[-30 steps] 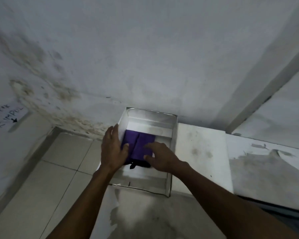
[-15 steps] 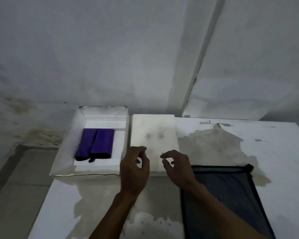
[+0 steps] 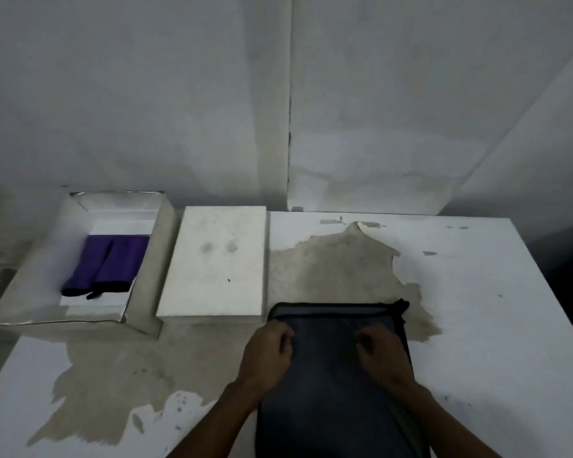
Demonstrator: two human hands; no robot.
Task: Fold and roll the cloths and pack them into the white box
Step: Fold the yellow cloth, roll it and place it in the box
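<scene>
Both hands are down on the dark grey cloth [image 3: 336,375] — it lies flat on the desk [image 3: 493,325] at the near edge, its black-trimmed far edge just short of the white lid [image 3: 214,262]. The left hand [image 3: 268,350] sits on the cloth's left side, fingers curled in, knuckles toward the far edge; whether it is actually pinching fabric or just pressing on it, I cannot tell from here. The right hand [image 3: 379,353] is on the right half, fingers likewise bunched and curled under, resting on the fabric — again the grip itself is hidden under the fingers. The two hands are apart, with a bare stretch of cloth between them.

Over at the far left of the desk stands the white box [image 3: 30,292], open, up against the wall [image 3: 146,94]. Inside it lie two purple rolls [image 3: 108,261], side by side and touching, dark ends toward the near side, on the box's white bottom. Space shows in the box beyond them. The white lid lies flat just beside the box on its right, smudged with a couple of grey marks. The desk top itself is worn, white paint peeled away in big brownish patches around the cloth and in front of the box.
</scene>
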